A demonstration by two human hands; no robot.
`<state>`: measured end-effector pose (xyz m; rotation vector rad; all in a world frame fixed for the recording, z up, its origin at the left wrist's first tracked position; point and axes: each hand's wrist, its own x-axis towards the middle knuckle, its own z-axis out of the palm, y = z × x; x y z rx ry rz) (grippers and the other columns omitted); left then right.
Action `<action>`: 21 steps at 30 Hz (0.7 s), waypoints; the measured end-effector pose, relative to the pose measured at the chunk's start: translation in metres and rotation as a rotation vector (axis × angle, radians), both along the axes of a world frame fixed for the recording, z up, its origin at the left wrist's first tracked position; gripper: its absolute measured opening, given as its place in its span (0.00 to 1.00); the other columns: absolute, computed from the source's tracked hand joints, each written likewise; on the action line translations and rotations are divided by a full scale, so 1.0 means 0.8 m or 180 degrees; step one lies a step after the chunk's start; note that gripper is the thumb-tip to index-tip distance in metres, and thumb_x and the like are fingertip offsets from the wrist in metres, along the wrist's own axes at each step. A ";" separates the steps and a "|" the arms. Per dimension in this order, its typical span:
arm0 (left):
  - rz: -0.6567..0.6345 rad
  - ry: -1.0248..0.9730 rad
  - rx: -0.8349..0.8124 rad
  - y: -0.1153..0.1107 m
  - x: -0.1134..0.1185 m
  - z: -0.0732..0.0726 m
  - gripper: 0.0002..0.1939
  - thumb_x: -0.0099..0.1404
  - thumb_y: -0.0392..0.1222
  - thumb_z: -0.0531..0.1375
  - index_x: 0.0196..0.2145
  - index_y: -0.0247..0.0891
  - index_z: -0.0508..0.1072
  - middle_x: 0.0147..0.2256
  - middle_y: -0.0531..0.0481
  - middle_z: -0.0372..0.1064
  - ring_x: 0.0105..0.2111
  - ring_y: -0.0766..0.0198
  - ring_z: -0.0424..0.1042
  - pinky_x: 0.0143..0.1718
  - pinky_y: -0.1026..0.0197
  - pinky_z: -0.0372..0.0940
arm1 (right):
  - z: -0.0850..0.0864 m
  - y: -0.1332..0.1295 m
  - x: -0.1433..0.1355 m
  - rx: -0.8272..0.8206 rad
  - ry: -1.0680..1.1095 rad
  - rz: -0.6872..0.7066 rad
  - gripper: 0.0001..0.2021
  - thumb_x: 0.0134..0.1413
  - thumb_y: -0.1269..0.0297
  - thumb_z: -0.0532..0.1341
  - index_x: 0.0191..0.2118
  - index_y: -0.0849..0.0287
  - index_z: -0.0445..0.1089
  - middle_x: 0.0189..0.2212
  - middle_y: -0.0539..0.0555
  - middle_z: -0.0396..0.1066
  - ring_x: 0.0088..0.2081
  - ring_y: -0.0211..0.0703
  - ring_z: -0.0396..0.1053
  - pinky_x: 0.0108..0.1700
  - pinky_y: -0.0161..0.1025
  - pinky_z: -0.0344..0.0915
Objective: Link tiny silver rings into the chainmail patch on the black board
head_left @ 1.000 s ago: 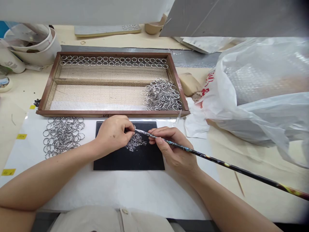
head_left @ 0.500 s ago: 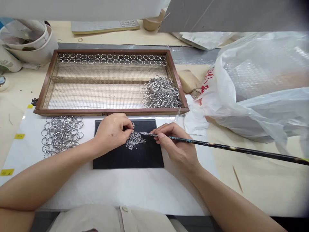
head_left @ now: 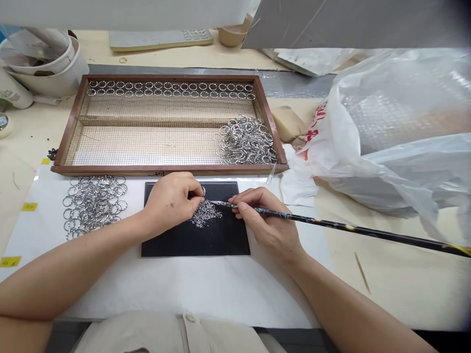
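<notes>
My left hand (head_left: 172, 198) is closed in a pinch on a small silver ring (head_left: 203, 191), mostly covered by the fingers, over a black mat (head_left: 195, 242). My right hand (head_left: 270, 218) grips a long thin dark brush (head_left: 331, 224) near its tip, like a pen. The brush's pale tip points left and meets or nearly meets the ring; exact contact is too small to tell. Just below both hands lies a little heap of tiny shiny silver beads or stones (head_left: 206, 214) on the mat. Left of the mat, many loose silver rings (head_left: 93, 206) lie on white paper.
Behind the mat stands a wooden mesh tray (head_left: 165, 170), with rings in two rows along its far side and a ring pile (head_left: 246, 142) at right. A plastic bag (head_left: 368, 171) bulges at right. A toothpick (head_left: 362, 272) lies near the right forearm; cups (head_left: 59, 73) stand far left.
The brush has turned slightly in my right hand, its far end dipping a little lower. Both hands stay in nearly the same place.
</notes>
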<state>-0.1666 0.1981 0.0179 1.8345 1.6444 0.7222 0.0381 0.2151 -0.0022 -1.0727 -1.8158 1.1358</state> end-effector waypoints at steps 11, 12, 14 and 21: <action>-0.0013 0.0006 -0.0017 0.000 0.001 -0.001 0.06 0.55 0.32 0.61 0.22 0.37 0.75 0.27 0.54 0.72 0.31 0.66 0.69 0.30 0.63 0.61 | 0.000 -0.002 -0.004 0.0006 0.0627 0.0066 0.03 0.58 0.67 0.58 0.33 0.55 0.68 0.29 0.51 0.70 0.31 0.40 0.72 0.31 0.39 0.72; -0.0014 0.0015 -0.0017 0.000 0.001 -0.001 0.06 0.55 0.32 0.61 0.23 0.37 0.75 0.27 0.53 0.72 0.31 0.65 0.70 0.30 0.62 0.61 | 0.000 -0.002 -0.004 0.0001 0.0630 0.0079 0.03 0.58 0.67 0.58 0.34 0.55 0.68 0.30 0.51 0.70 0.31 0.40 0.72 0.30 0.38 0.72; -0.0013 0.0027 -0.0009 0.000 0.001 -0.001 0.06 0.55 0.32 0.61 0.23 0.37 0.76 0.27 0.53 0.72 0.31 0.65 0.70 0.30 0.62 0.61 | -0.001 -0.002 -0.004 0.0002 0.0631 0.0084 0.02 0.58 0.67 0.58 0.34 0.55 0.68 0.30 0.51 0.69 0.31 0.39 0.72 0.31 0.37 0.73; 0.0002 0.0006 -0.0012 0.000 0.001 -0.001 0.06 0.55 0.31 0.61 0.22 0.38 0.76 0.27 0.53 0.72 0.30 0.65 0.70 0.30 0.62 0.61 | -0.005 -0.002 -0.004 0.0021 0.0658 0.0126 0.02 0.58 0.67 0.58 0.35 0.55 0.68 0.31 0.51 0.69 0.31 0.38 0.72 0.32 0.36 0.73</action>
